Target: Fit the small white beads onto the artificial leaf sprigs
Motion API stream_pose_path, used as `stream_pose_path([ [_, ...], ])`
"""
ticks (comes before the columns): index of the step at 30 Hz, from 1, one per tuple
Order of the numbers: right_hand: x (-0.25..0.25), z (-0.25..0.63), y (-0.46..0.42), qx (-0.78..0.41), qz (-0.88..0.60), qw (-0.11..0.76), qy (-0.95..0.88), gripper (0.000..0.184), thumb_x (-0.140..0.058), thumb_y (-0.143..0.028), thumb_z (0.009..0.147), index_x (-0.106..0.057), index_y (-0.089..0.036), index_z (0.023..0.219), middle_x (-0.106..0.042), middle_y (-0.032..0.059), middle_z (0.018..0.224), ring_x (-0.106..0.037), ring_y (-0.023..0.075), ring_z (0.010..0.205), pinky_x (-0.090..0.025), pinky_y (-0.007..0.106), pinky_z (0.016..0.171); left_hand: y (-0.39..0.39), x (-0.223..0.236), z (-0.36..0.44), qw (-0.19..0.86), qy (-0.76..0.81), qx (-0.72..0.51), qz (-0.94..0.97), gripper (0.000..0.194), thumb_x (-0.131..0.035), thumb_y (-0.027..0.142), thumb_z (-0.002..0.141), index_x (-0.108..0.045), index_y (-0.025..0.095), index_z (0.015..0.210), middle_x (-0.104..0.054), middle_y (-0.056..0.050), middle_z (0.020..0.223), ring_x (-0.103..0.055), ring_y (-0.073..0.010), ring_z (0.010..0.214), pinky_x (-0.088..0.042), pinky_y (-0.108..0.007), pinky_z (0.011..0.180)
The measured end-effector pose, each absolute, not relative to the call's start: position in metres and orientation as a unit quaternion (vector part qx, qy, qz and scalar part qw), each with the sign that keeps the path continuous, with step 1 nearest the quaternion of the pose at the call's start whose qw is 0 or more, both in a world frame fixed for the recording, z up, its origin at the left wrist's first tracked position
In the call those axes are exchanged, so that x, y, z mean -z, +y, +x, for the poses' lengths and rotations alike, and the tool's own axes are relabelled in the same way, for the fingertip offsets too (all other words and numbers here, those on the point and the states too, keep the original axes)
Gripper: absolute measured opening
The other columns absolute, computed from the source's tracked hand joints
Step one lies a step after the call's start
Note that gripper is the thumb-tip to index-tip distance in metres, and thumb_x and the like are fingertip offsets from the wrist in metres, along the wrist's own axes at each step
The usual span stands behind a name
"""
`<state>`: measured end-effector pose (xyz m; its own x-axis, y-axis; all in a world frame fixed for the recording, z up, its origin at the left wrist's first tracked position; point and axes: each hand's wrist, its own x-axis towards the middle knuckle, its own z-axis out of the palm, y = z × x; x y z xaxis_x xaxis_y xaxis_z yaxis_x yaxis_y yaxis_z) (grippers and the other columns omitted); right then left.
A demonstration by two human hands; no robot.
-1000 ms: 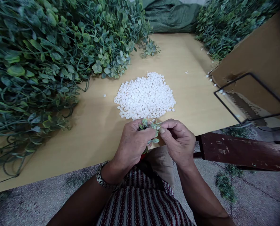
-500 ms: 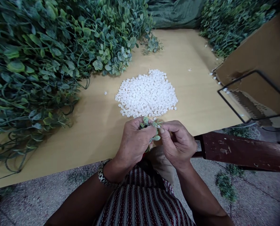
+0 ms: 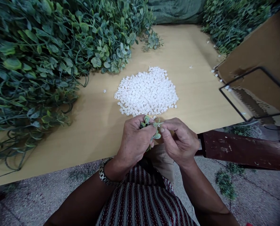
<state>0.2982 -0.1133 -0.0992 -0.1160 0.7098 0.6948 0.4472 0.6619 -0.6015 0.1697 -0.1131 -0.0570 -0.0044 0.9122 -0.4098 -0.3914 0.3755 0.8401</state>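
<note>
My left hand [image 3: 134, 141] is closed around a small green artificial leaf sprig [image 3: 151, 128], whose tips stick out above my fingers. My right hand [image 3: 179, 139] pinches the top of the same sprig with thumb and forefinger, and something small and white shows at the pinch. Both hands meet just over the near edge of a tan board [image 3: 95, 131]. A heap of small white bead-like pieces [image 3: 146, 92] lies on the board right beyond my hands. A metal watch [image 3: 104, 174] is on my left wrist.
A big pile of green artificial foliage [image 3: 36, 62] covers the board's left and back. More foliage [image 3: 234, 22] lies at the back right. A cardboard box [image 3: 260, 53] with a black wire frame [image 3: 255, 94] stands on the right, above a dark red wooden bar [image 3: 243, 150].
My hands stay together on the sprig with only small finger shifts. The view has tipped slightly, so everything sits a little higher in the picture.
</note>
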Motion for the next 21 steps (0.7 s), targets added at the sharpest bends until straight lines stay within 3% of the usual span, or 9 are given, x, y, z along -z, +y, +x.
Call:
stream_pose_path([
  [21,0.0918,0.3055,-0.1117,-0.164,-0.381,0.51,-0.753,0.015,-0.062,-0.008,0.084,-0.066,-0.021,0.089,-0.07,0.0018,0.076,-0.066,0.0152,0.07,-0.054,0.03,0.062,-0.1143,0.0575,0.1721,0.624,0.511,-0.51,0.298,0.011,-0.063,0.011,0.063,-0.055,0.016,0.057,-0.047,0.007,0.049,-0.04,-0.0042,0.035,-0.037,-0.018,0.034],
])
